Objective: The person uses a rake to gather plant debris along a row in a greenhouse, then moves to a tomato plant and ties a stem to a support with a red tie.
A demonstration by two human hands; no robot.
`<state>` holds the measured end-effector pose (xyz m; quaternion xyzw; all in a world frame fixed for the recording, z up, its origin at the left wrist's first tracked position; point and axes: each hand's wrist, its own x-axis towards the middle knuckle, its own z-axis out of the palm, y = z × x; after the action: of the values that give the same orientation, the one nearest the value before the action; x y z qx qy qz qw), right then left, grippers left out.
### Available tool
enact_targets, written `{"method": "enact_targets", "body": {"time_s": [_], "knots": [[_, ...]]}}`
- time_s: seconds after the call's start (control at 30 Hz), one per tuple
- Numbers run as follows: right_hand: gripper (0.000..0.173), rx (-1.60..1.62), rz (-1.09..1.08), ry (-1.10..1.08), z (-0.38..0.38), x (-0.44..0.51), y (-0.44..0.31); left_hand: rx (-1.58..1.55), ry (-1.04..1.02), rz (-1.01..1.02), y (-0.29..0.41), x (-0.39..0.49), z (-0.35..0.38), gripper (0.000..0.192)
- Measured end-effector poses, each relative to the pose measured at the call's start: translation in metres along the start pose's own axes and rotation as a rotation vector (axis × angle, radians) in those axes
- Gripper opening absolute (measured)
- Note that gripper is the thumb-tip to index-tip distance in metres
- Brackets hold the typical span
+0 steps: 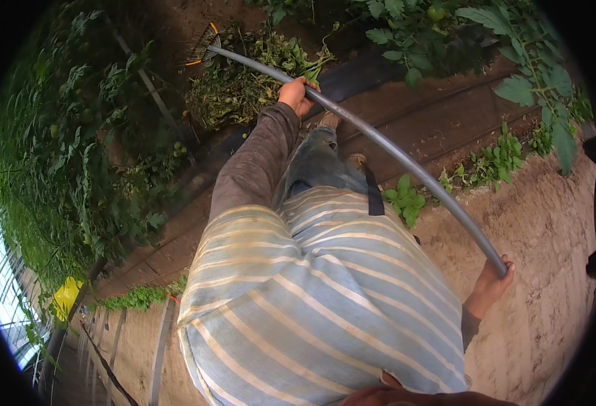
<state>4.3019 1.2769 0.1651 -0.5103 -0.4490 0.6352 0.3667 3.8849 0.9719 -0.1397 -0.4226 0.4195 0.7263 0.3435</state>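
Observation:
My left hand (296, 96) is closed around the grey metal handle of a rake (379, 138), towards its head. My right hand (493, 283) grips the same handle at its far end, at the lower right. The handle runs across in front of my body and looks bent by the lens. At its upper-left end the fan-shaped rake head (208, 46), with thin tines and orange parts, lies at the edge of a pile of cut leaves and stems (237, 91). Some leaves of the pile look fresh green, others wilted.
Tomato plants with green fruit (85, 127) stand thick on the left; more leaves (526, 66) hang at the upper right. Dark ground sheeting (374, 71) crosses under my feet. Small green plants (501, 160) edge a bare dirt path (531, 218). A yellow sheet (67, 298) hangs at the lower left.

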Motion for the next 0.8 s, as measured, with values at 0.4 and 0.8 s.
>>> {"method": "enact_targets", "body": {"time_s": [0.4,0.8], "knots": [[0.022,-0.301,0.265,0.069,-0.224,0.084,0.111,0.031,0.076,0.142,-0.11,-0.14,-0.051,0.013],[0.021,-0.195,0.718,0.31,-0.314,-0.025,0.23,0.287,0.054,0.132,-0.117,-0.171,-0.086,0.01]]}}
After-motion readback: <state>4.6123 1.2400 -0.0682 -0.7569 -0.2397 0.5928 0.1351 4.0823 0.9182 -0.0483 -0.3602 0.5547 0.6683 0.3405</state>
